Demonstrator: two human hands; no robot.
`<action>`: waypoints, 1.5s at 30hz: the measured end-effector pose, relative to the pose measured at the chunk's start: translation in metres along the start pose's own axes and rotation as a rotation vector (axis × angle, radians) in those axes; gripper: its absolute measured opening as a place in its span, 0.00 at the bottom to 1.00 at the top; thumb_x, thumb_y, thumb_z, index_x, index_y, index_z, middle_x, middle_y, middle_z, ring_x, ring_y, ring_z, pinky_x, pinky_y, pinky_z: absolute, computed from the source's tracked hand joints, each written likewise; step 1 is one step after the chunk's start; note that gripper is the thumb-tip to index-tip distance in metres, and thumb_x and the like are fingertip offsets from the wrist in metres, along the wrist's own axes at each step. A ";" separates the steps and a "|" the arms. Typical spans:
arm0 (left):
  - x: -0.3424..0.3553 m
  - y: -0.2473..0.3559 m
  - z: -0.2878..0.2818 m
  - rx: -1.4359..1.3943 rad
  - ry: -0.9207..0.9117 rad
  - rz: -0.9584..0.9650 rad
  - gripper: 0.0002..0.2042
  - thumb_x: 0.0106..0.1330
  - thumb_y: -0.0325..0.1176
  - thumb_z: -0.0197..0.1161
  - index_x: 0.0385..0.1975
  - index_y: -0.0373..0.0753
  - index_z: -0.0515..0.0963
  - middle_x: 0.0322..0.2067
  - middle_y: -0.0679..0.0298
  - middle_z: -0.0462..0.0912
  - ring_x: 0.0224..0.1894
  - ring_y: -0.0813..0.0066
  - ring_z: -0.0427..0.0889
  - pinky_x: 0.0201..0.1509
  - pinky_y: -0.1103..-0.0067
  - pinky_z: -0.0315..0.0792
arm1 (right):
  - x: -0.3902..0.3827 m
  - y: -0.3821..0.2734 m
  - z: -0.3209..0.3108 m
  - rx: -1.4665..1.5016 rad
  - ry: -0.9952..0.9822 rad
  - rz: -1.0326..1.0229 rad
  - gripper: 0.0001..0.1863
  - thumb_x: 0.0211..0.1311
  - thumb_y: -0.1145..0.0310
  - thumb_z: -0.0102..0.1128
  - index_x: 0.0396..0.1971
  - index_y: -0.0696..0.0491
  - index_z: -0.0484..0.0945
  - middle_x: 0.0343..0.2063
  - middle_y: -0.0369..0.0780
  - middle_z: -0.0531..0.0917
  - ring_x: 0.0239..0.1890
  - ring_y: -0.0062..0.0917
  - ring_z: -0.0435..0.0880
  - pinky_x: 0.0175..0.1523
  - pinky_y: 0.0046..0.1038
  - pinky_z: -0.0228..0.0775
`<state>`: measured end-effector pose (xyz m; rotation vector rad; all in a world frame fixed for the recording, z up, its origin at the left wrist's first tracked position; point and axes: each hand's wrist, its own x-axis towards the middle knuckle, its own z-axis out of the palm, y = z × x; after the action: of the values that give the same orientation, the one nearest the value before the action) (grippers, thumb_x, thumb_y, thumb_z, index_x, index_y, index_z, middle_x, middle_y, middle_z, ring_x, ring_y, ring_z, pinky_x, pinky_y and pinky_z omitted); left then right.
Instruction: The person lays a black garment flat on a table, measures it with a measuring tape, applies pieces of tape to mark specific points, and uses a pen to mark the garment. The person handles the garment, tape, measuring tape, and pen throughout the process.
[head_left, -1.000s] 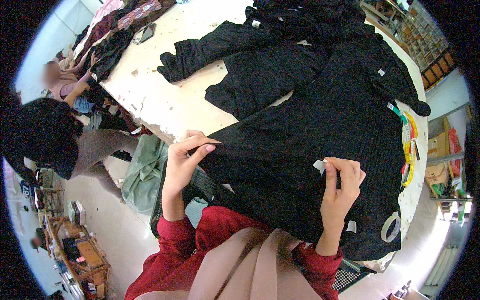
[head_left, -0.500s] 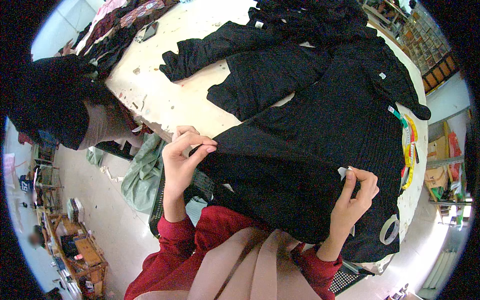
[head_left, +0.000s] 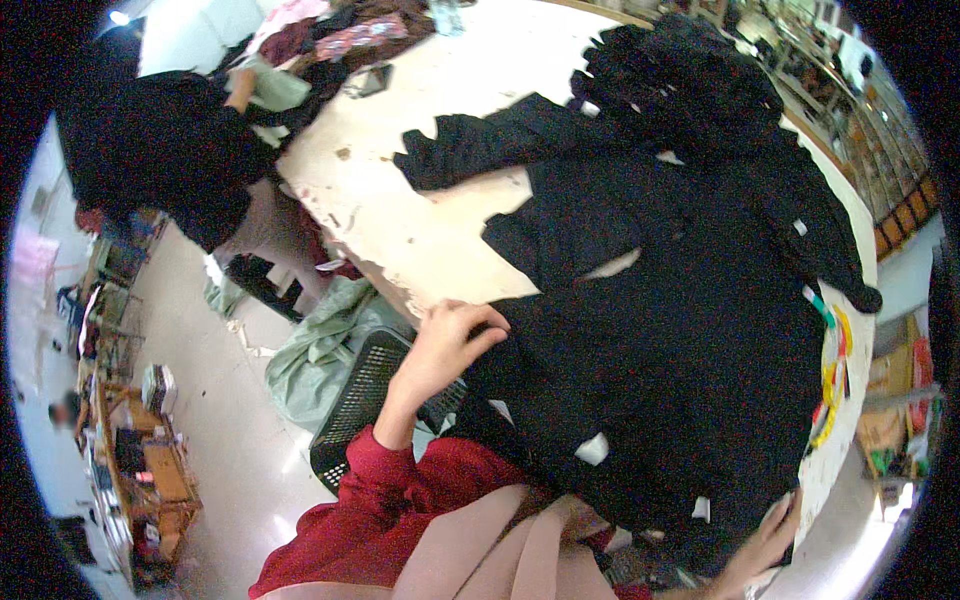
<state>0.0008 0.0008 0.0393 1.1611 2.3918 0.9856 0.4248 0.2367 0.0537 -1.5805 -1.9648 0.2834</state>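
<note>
My left hand pinches the near left edge of a large black garment spread on the table. A white paper piece lies on the garment, apart from both hands, and a second white piece lies lower right. My right hand is blurred at the lower right, by the garment's edge near the table edge; what its fingers hold, if anything, I cannot make out. A yellow measuring tape lies along the garment's right side. More black garments are heaped beyond.
A co-worker in black bends over cloth at the table's far left. Below the table are a black perforated basket and green cloth. Wooden shelving stands left, racks right.
My right hand has left the white paper on the garment and moved down and right. My left hand still pinches the edge. The view has shifted; the co-worker has moved toward the cloth pile.
</note>
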 end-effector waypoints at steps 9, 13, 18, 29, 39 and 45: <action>0.007 0.056 0.002 -0.250 0.125 0.284 0.07 0.66 0.28 0.59 0.42 0.38 0.80 0.41 0.61 0.82 0.49 0.63 0.79 0.57 0.71 0.68 | -0.032 0.051 -0.013 -0.244 0.262 -0.084 0.20 0.73 0.60 0.49 0.43 0.62 0.80 0.35 0.55 0.83 0.39 0.47 0.81 0.45 0.38 0.74; -0.005 0.104 0.043 -0.541 -0.125 0.528 0.12 0.69 0.34 0.57 0.49 0.37 0.76 0.45 0.58 0.81 0.50 0.61 0.78 0.54 0.70 0.70 | -0.033 0.068 0.025 0.612 0.761 -0.386 0.16 0.70 0.69 0.53 0.42 0.68 0.80 0.38 0.56 0.83 0.44 0.41 0.81 0.52 0.36 0.73; -0.024 0.125 0.073 -0.905 -0.881 0.561 0.21 0.76 0.47 0.44 0.50 0.32 0.71 0.39 0.59 0.78 0.47 0.66 0.74 0.54 0.69 0.66 | -0.038 -0.119 0.027 1.115 -0.527 0.085 0.18 0.68 0.61 0.45 0.34 0.62 0.76 0.35 0.46 0.79 0.39 0.29 0.76 0.49 0.29 0.66; -0.032 0.116 0.065 -0.466 -0.320 0.651 0.09 0.71 0.32 0.52 0.44 0.35 0.72 0.38 0.55 0.77 0.44 0.57 0.75 0.55 0.66 0.63 | -0.049 -0.161 0.031 0.692 -0.265 -0.469 0.19 0.48 0.77 0.71 0.44 0.55 0.83 0.47 0.42 0.81 0.52 0.36 0.80 0.57 0.33 0.72; -0.047 0.128 0.091 -0.398 -0.197 0.532 0.18 0.65 0.32 0.60 0.56 0.41 0.72 0.39 0.61 0.79 0.45 0.63 0.78 0.56 0.69 0.64 | -0.071 -0.147 0.043 0.629 -0.059 -0.497 0.03 0.59 0.74 0.62 0.27 0.55 0.76 0.30 0.41 0.81 0.38 0.35 0.81 0.49 0.37 0.71; -0.043 0.125 0.092 0.010 0.092 0.849 0.20 0.60 0.36 0.57 0.55 0.52 0.75 0.23 0.77 0.69 0.27 0.83 0.72 0.34 0.79 0.65 | -0.084 -0.132 0.025 0.767 -0.158 -0.621 0.12 0.66 0.62 0.57 0.29 0.54 0.70 0.28 0.40 0.72 0.31 0.34 0.78 0.38 0.32 0.69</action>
<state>0.1474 0.0634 0.0591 2.2493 1.9394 1.2579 0.3122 0.1270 0.0749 -0.4549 -1.9957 0.7941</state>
